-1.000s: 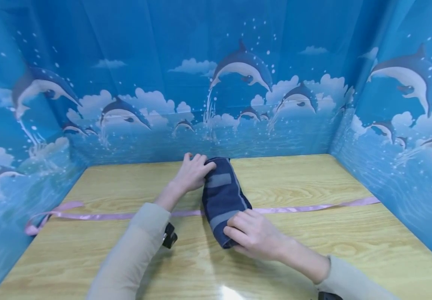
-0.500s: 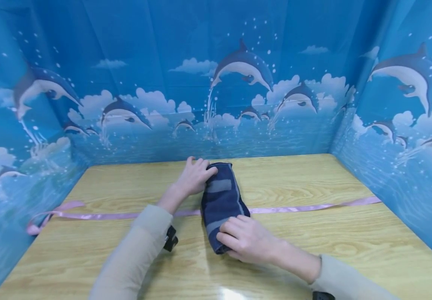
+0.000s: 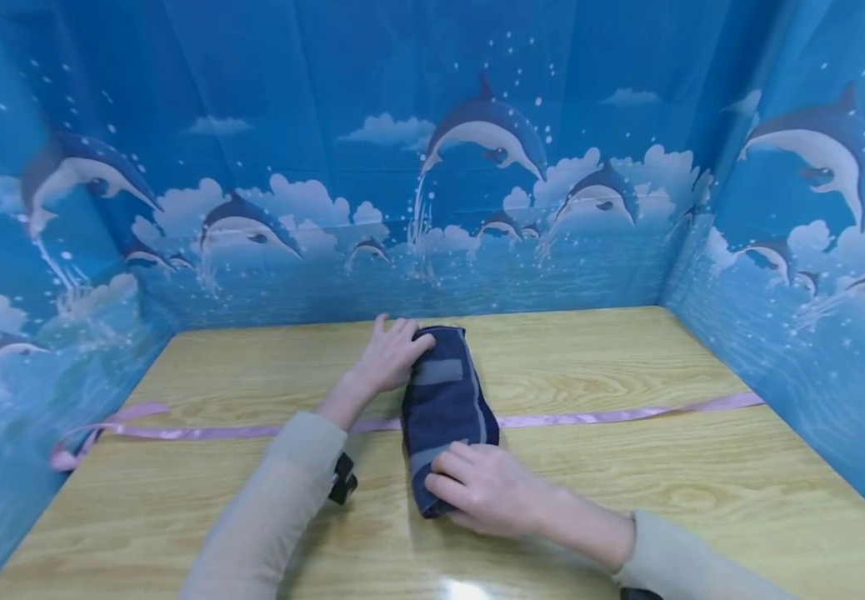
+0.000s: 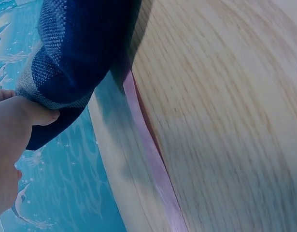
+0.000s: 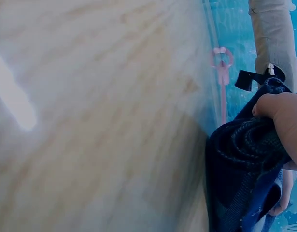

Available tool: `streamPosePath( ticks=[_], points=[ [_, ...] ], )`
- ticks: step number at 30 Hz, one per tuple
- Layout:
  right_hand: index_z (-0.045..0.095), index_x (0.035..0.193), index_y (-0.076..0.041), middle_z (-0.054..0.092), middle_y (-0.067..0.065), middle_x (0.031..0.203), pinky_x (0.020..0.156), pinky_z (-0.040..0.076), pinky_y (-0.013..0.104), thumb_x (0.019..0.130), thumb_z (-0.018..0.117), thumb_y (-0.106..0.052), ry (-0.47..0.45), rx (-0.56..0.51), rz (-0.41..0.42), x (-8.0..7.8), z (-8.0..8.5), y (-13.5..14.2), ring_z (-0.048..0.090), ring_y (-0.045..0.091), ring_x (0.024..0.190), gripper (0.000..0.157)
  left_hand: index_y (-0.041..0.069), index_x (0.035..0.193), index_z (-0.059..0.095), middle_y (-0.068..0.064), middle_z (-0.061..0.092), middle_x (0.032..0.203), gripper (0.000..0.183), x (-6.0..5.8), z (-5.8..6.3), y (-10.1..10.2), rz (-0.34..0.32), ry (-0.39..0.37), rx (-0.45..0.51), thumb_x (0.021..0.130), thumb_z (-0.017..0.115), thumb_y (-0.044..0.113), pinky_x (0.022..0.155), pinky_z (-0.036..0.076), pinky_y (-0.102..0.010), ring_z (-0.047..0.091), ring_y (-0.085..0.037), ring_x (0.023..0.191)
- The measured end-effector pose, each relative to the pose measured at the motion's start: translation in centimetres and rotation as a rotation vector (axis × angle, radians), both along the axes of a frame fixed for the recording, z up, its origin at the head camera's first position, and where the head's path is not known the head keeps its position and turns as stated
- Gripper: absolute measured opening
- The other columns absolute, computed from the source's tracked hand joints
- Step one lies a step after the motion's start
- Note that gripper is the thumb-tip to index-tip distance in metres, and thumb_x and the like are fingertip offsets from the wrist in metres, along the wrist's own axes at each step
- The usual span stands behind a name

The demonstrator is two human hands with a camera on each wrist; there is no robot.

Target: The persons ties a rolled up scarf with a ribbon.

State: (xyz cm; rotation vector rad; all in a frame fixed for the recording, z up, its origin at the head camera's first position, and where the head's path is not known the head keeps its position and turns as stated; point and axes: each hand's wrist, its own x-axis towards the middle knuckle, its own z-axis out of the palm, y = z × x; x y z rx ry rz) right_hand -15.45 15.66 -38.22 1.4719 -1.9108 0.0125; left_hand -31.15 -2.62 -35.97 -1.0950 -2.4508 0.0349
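Rolled navy-and-grey woven cloth (image 3: 443,408) over pink satin ribbon (image 3: 590,418) on wood-grain desk (image 3: 590,362); near end now closer to seven o'clock, likely squarer. Left hand (image 3: 390,353) grips twelve-o'clock end, right hand (image 3: 485,490) six-o'clock end.

The rolled cloth (image 5: 245,154), dark navy with paler woven patches, is held by the right grip (image 5: 287,118) at the right edge of the view, with the thumb pressed onto its upper side. Its coiled end is turned toward the camera, the layers wound in a spiral. Below, bare fingers (image 5: 283,195) are seen against the cloth; whose they are cannot be told. Above the roll, a beige sleeve (image 5: 274,34) is crossed at its lower end by a black strap (image 5: 257,79) with a metallic fitting. A pink ribbon (image 5: 222,77), looped at its top, is seen left of the strap before a blue backdrop (image 5: 230,21). The left and middle are filled by the blurred wood-grained tabletop (image 5: 100,116), marked by a bright streak of reflected light (image 5: 15,94).
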Motion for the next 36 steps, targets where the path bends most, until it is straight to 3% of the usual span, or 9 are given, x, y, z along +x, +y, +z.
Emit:
streamPosePath(
  ticks=[21, 31, 36],
  points=[
    [0.063, 0.096, -0.014, 0.056, -0.003, 0.09, 0.061, 0.047, 0.023, 0.066, 0.072, -0.033, -0.015, 0.068, -0.023, 0.1, -0.8, -0.7, 0.052, 0.013, 0.077, 0.037, 0.014, 0.109, 0.056, -0.014, 0.054, 0.108, 0.026, -0.3, -0.3, 0.3, 0.054, -0.11, -0.033, 0.087, 0.06, 0.002, 0.096, 0.034, -0.059, 0.051, -0.034, 0.109],
    [0.062, 0.097, -0.015, 0.055, -0.004, 0.091, 0.062, 0.045, 0.025, 0.069, 0.073, -0.034, -0.109, 0.096, -0.06, 0.3, -1.2, -0.9, 0.051, 0.012, 0.079, 0.035, 0.01, 0.112, 0.053, -0.017, 0.052, 0.109, 0.028, -0.6, -0.5, 0.3, 0.031, -0.122, -0.092, 0.086, 0.061, 0.002, 0.09, 0.042, -0.049, 0.051, -0.033, 0.105],
    [0.062, 0.096, -0.016, 0.054, -0.005, 0.089, 0.06, 0.043, 0.025, 0.071, 0.072, -0.038, -0.115, 0.111, -0.084, 0.4, -1.2, -1.2, 0.05, 0.011, 0.077, 0.035, 0.009, 0.113, 0.052, -0.018, 0.051, 0.111, 0.03, -0.8, -0.9, 0.4, 0.047, -0.129, -0.124, 0.086, 0.061, 0.0, 0.093, 0.041, -0.048, 0.05, -0.034, 0.106]
  ],
)
